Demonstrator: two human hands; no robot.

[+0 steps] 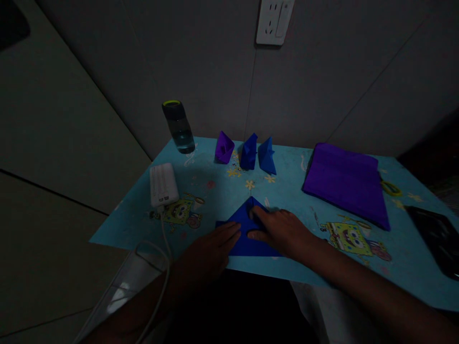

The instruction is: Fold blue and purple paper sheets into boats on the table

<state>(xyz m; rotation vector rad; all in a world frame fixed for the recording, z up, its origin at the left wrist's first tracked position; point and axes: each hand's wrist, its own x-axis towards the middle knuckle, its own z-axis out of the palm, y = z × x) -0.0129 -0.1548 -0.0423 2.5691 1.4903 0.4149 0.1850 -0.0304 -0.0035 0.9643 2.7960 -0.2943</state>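
Paper (246, 242) beneath nearly flat left hand (215, 243) and half-curled right hand (279, 230).

Dim light is muting the surface (290, 193) | shadow is deepening beyond its far right corner | floor (120, 295) is glaring below the near left corner

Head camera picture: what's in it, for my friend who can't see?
A person's left hand and right hand rest on a folded blue paper sheet on a light blue cartoon tabletop. Beyond it sit one purple folded paper shape and two blue folded paper shapes.
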